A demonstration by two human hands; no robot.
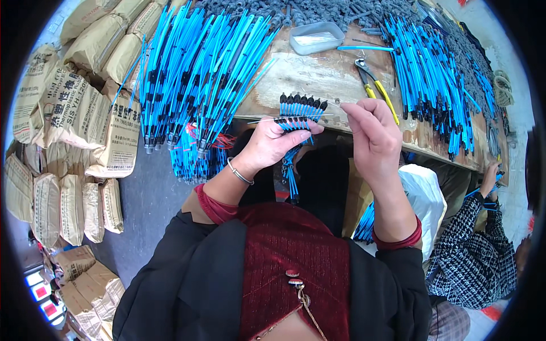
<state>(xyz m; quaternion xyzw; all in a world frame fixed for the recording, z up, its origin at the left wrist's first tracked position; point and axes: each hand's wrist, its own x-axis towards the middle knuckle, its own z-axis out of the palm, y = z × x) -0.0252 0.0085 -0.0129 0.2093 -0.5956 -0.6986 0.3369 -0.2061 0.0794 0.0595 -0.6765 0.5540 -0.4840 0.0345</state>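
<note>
My left hand is closed round a row of blue tubes with black ends, held fanned side by side at the table's front edge. A thin metal wire lies across this row, sticking out on both sides of the fingers. Below the hand, the tubes' lower ends hang down over my lap. To the right of the row is my right hand, raised, with thumb and forefinger pinched together close to the tubes. What the pinch holds, if anything, is too small to make out.
Pliers with yellow handles and a clear plastic tray lie on the wooden table. Blue tubes are heaped at left and right; grey fittings line the back. Paper sacks stand left. A co-worker's checked sleeve is at right.
</note>
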